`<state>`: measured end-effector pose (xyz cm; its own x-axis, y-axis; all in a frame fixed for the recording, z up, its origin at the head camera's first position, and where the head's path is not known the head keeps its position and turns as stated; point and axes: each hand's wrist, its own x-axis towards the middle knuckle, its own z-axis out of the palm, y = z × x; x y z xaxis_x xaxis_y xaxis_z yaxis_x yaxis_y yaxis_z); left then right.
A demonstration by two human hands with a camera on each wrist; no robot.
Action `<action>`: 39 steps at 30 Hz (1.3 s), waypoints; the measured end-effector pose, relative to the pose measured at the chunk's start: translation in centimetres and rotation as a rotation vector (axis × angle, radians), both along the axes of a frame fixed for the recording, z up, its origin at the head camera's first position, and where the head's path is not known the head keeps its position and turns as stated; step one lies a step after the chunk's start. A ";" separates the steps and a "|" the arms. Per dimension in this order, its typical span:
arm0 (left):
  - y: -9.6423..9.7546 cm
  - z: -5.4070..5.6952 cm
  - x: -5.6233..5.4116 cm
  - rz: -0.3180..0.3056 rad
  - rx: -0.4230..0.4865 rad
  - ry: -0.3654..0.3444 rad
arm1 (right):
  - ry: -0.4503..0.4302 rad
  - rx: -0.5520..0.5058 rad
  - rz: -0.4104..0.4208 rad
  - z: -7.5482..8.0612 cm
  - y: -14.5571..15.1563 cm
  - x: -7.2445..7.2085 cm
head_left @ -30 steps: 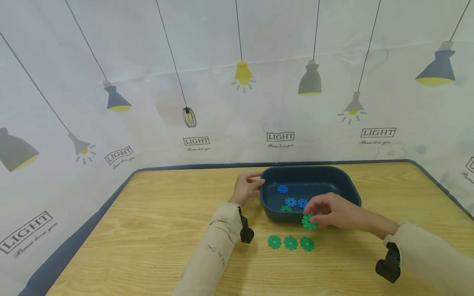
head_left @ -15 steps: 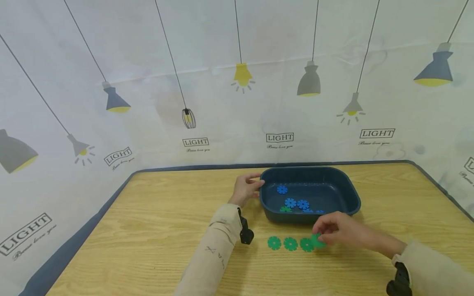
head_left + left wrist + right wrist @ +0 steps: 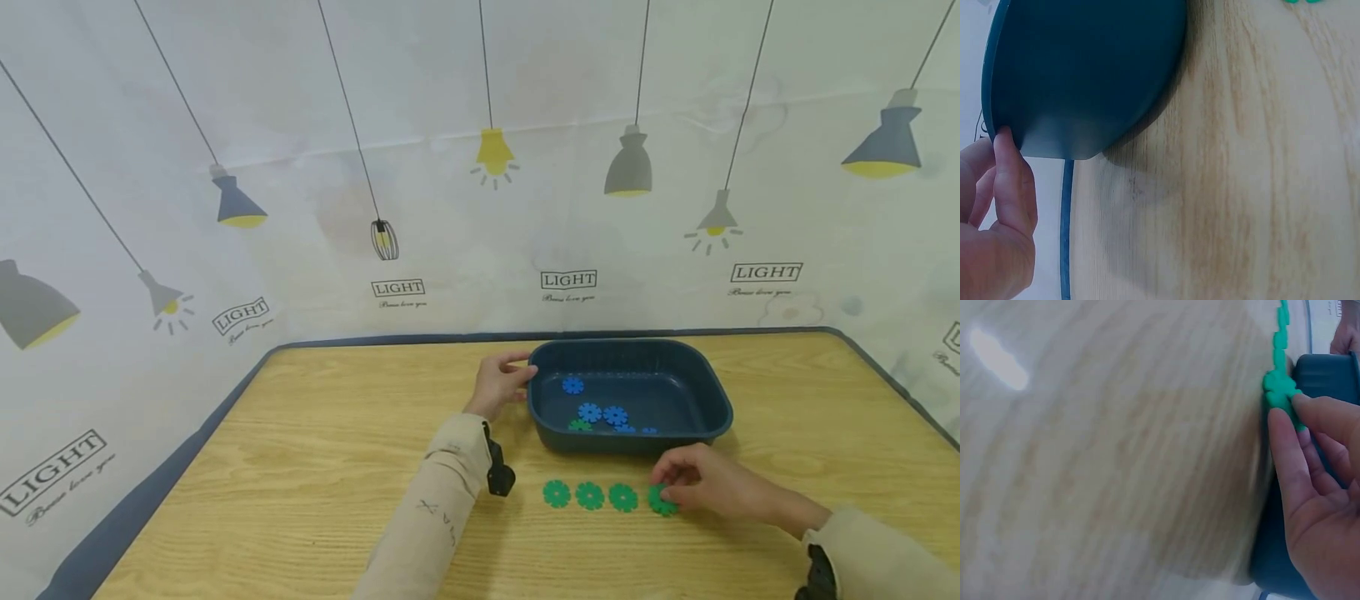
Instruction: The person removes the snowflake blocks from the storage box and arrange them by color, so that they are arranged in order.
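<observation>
A green notched plastic snowflake disc (image 3: 663, 500) is pinched between thumb and fingers of my right hand (image 3: 712, 483), low over the table at the right end of a row. In the right wrist view, the same disc (image 3: 1280, 387) shows at the fingertips. Three more green discs (image 3: 589, 496) lie flat in line to its left. Behind them stands a dark blue plastic basin (image 3: 633, 442), holding several blue discs (image 3: 615, 415) and one green disc (image 3: 579, 426). My left hand (image 3: 498, 386) grips the basin's left rim, its thumb over the edge.
The light wooden table (image 3: 337, 467) reaches back to a printed cloth backdrop (image 3: 480, 233) with lamp drawings. A dark blue band (image 3: 405, 338) runs along the table's far edge. Dark wrist cameras (image 3: 498, 473) sit at the cuffs.
My right hand has carried the green disc from the basin's front edge down and to the right, to the end of the row. My left hand stays on the rim.
</observation>
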<state>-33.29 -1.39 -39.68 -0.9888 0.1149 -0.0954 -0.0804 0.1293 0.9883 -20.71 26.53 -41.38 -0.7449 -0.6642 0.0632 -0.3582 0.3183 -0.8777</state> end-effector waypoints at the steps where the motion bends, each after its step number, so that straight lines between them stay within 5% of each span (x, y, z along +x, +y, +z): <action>1: 0.0 0.1 0.1 -0.002 0.003 -0.002 | 0.016 0.010 -0.007 -0.1 0.0 0.0; 8: 0.0 2.0 1.4 -0.023 -0.011 -0.027 | 0.105 0.105 -0.060 -0.8 -0.2 -0.3; 17: 0.0 0.2 0.0 0.000 -0.002 -0.019 | 0.156 0.185 -0.148 -0.6 -0.7 -0.2; 39: 0.0 0.1 -0.1 0.017 -0.004 -0.037 | 0.226 0.184 -0.158 -0.5 -1.0 0.1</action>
